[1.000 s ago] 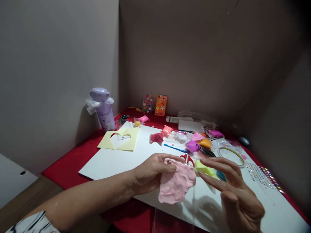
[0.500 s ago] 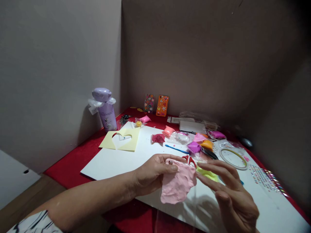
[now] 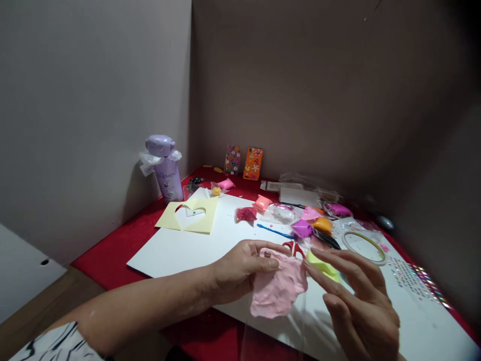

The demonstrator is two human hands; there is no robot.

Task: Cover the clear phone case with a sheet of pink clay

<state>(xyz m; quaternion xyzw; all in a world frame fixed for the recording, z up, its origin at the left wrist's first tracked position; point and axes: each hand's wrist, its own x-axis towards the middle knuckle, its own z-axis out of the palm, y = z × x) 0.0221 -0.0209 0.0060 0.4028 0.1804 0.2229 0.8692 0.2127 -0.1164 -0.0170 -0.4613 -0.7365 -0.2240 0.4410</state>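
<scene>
A clear phone case [image 3: 273,336] has pink clay [image 3: 278,291] spread over its upper part, with a small camera opening at the top left. My left hand [image 3: 240,271] grips the case by its upper left, thumb on the clay and fingers behind. At the clay's upper right edge, a fingertip of my right hand [image 3: 361,296] is at or very near the rim. That hand's fingers are stretched out and apart, and it holds nothing. Red-handled scissors [image 3: 298,251] and a yellow clay packet [image 3: 323,266] lie behind the case.
A white board [image 3: 180,250] lies on a red cloth [image 3: 101,258]. On it are yellow paper [image 3: 165,218] with a heart cutout, clay packets, a blue tool [image 3: 276,231], a tape roll [image 3: 383,256] and gems. Two decorated cases [image 3: 253,163] and a purple bottle [image 3: 169,175] stand behind.
The view has shifted slightly, so most things appear a little further right. My right thumb has moved slightly left and up, closer to the case. My left hand keeps its hold.
</scene>
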